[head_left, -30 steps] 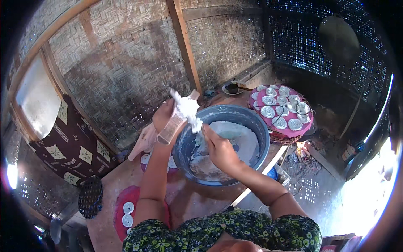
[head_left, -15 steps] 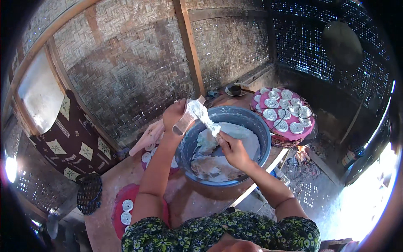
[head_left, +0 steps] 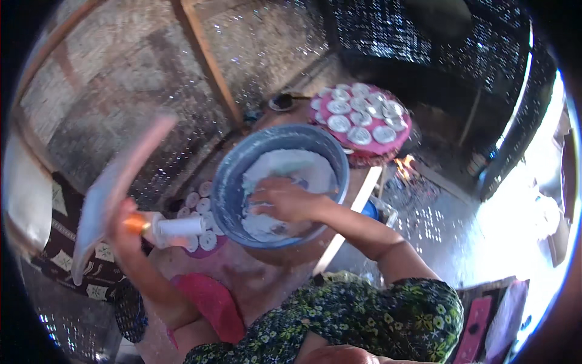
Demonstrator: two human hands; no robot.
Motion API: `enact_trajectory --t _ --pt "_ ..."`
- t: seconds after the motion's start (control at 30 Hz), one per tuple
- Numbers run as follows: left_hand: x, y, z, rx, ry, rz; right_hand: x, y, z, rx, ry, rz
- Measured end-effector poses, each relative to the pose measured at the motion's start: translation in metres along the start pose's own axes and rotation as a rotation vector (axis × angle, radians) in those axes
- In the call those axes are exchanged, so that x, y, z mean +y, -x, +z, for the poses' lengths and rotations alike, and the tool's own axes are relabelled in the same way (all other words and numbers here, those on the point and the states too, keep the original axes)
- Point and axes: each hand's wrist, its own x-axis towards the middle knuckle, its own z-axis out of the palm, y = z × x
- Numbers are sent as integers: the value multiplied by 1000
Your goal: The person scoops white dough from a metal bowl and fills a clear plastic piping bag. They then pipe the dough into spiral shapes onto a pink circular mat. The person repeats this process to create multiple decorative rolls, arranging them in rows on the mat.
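Observation:
My left hand (head_left: 125, 223), blurred by motion, is closed around a dough-press plunger (head_left: 182, 227) with a white cylinder, an orange band and a long pale crossbar. It is held up at the left of the blue basin (head_left: 225, 209). Whether the wooden press body is also in this hand is too smeared to tell. Inside the basin, my right hand (head_left: 285, 199) lies on the white dough (head_left: 267, 227), fingers stretched out and partly sunk in or hidden by it. Just below the plunger, white dough coils (head_left: 208, 241) sit on a pink round mat.
A pink round tray (head_left: 364, 154) of several white coils stands beyond the basin at right. Past it a small fire (head_left: 405, 167) burns at floor level. A bright pink mat (head_left: 212, 303) lies near my left elbow, beside a dark woven basket (head_left: 130, 312). Woven walls enclose the back.
My left hand has swung left and down, away from the basin, now with the plunger. My right hand has left the dough-filled wooden press and dropped into the basin. The view has turned right.

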Motion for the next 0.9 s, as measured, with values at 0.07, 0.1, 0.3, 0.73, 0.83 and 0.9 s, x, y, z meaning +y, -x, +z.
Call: enact_trajectory --t 0.07,0.1,0.3,0.73,0.83,0.9 --pt "48 19 41 -408 672 310 -22 -19 27 -206 -535 -216" --pt "57 29 58 -459 836 244 -39 -28 42 -389 -946 -259" --pt "9 83 52 -244 912 -104 -135 -8 100 -655 -2385 69" --pt "53 246 -96 -156 -1023 42 -229 -32 89 -160 -974 -167" --pt "69 286 -117 -219 -767 -213 -248 -37 102 -332 -645 -441" --pt "73 317 -128 -245 -515 -312 -268 -39 108 -426 -501 -648"
